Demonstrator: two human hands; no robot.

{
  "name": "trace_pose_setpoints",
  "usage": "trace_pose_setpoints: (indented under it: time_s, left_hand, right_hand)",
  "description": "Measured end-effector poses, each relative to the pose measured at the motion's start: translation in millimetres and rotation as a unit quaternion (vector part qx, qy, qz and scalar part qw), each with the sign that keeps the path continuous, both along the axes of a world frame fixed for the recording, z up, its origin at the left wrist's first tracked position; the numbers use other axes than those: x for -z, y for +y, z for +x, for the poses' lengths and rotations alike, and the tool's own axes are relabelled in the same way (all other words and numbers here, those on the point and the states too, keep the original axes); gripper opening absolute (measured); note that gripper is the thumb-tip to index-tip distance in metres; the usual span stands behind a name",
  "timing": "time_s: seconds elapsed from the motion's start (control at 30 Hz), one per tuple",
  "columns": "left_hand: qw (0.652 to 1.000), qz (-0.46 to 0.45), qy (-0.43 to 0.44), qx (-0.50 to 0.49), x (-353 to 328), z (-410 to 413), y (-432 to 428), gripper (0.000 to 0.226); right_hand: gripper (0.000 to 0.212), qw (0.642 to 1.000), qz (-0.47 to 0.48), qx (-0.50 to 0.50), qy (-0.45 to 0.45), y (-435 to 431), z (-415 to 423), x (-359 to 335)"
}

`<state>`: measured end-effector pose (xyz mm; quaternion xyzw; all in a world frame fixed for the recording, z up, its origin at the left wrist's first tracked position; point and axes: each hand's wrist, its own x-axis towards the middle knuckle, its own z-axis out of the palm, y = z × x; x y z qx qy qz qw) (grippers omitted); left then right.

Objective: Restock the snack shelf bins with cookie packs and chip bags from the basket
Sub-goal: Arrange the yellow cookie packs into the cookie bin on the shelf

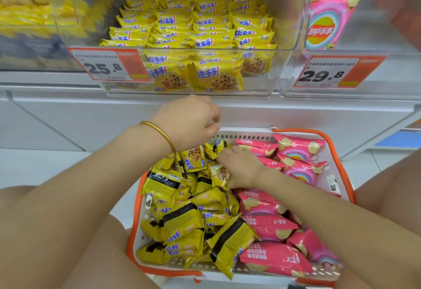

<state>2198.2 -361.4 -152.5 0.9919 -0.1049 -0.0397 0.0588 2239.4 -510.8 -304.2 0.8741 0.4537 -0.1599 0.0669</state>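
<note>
Yellow cookie packs filled the left half of the white, orange-rimmed basket; pink chip bags filled the right half. Right grip lay released, fingers stretched flat on the cookie packs towards the far end. Left grip hung slack, loosely curled, holding nothing, above the basket's far rim. Clear cookie bin above held matching packs. The neighbouring chip bin held a pink bag. Their tags read 25.8 and 29.8.

Person seen from their own viewpoint: bare arms and bare legs at the frame's lower edges. A thin, plain, smooth gold bangle circles the wrist of the left hand. The right hand is bare, fingernails short and unpainted
</note>
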Motion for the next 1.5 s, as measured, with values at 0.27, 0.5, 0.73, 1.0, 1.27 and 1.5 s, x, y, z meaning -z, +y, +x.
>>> trace_pose_setpoints:
  time_s: [0.27, 0.5, 0.73, 1.0, 1.27, 1.5]
  left_hand:
    - [0.982, -0.079, 0.158, -0.061, 6.1, 2.0, -14.2, 0.056]
    - [0.961, -0.221, 0.150, -0.073, -5.5, 4.4, -34.6, 0.040]
    - [0.978, -0.187, 0.088, -0.028, -31.0, 12.0, -15.5, 0.031]
    - [0.916, -0.390, -0.090, -0.019, -61.8, 14.8, -12.4, 0.023]
    - [0.939, -0.182, -0.289, -0.046, -51.4, 35.1, 3.3, 0.032]
    - [0.980, -0.013, -0.199, -0.025, -45.6, 42.7, -1.1, 0.042]
  right_hand:
    - [0.054, 0.719, 0.344, 0.394, 0.458, -38.7, 7.4, -80.8]
    - [0.032, 0.455, 0.464, 0.411, 0.640, -46.9, -1.2, -114.5]
    - [0.047, 0.740, 0.510, 0.352, 0.262, -70.9, 8.9, -145.5]
    - [0.036, 0.960, 0.249, 0.123, 0.011, -38.5, 23.1, -235.6]
    - [0.025, 0.919, 0.264, 0.226, -0.187, 1.8, 64.5, -284.6]
    - [0.023, 0.971, -0.014, 0.191, -0.145, 43.2, 80.5, -284.4]
